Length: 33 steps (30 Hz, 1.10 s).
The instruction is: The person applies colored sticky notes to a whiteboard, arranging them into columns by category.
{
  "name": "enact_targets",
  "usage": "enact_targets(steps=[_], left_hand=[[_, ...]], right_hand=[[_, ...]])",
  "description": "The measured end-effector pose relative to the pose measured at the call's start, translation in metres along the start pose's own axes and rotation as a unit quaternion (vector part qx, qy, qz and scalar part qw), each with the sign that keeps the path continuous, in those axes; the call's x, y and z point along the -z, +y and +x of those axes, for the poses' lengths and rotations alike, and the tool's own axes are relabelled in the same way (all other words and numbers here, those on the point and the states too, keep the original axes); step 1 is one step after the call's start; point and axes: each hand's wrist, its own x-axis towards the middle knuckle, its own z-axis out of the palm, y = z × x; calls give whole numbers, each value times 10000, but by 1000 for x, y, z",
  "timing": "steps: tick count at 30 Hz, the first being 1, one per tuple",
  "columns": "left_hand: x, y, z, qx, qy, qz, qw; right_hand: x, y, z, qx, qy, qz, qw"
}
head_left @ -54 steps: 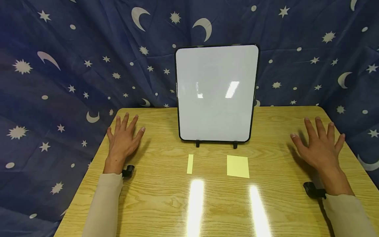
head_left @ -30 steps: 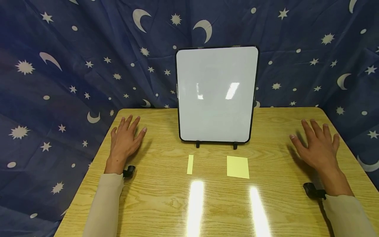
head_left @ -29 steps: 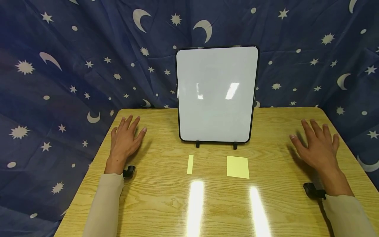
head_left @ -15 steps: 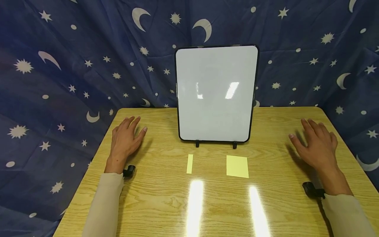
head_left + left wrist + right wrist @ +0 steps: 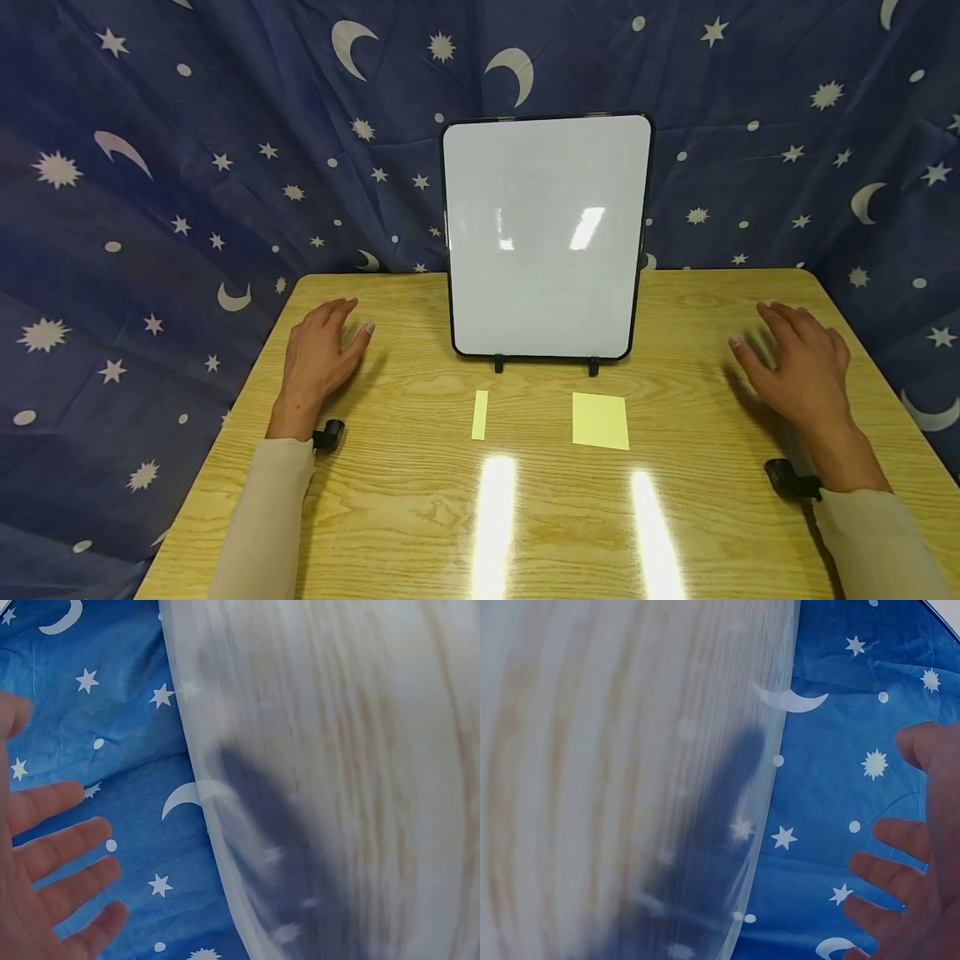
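Note:
My left hand (image 5: 318,354) is over the left side of the wooden table (image 5: 390,517), holding nothing, its fingers loosely bent and the thumb apart. On the right side my right hand (image 5: 802,367) is in a similar pose, also holding nothing. Between them lie a narrow yellow paper strip (image 5: 480,415) and a square yellow sticky note (image 5: 600,421). Behind these papers a whiteboard (image 5: 547,242) with a black frame stands upright on small black feet. In the wrist views, the fingers of the left hand (image 5: 60,862) and right hand (image 5: 900,877) show bare.
A dark blue cloth (image 5: 225,125) with white moons and stars hangs behind the table and along its sides. Black wrist cameras (image 5: 327,435) sit on both wrists. Two bright light reflections fall on the front of the tabletop.
The fingers of both hands were spread and straighter; they have drawn together and bent a little. The papers and whiteboard have stayed in place.

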Motion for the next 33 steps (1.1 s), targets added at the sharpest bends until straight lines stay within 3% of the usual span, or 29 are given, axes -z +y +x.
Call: enact_targets(steps=[11,22,33], left_hand=[[-4,3,1,-186,160,-128,9996],[-4,13,1,-213,151,-302,9992],[-4,21,4,-402,230,-431,9980]], right_hand=[[-4,-4,3,485,372,5,9981],[-4,-11,2,244,246,147,9993],[-6,-17,5,428,305,199,9984]])
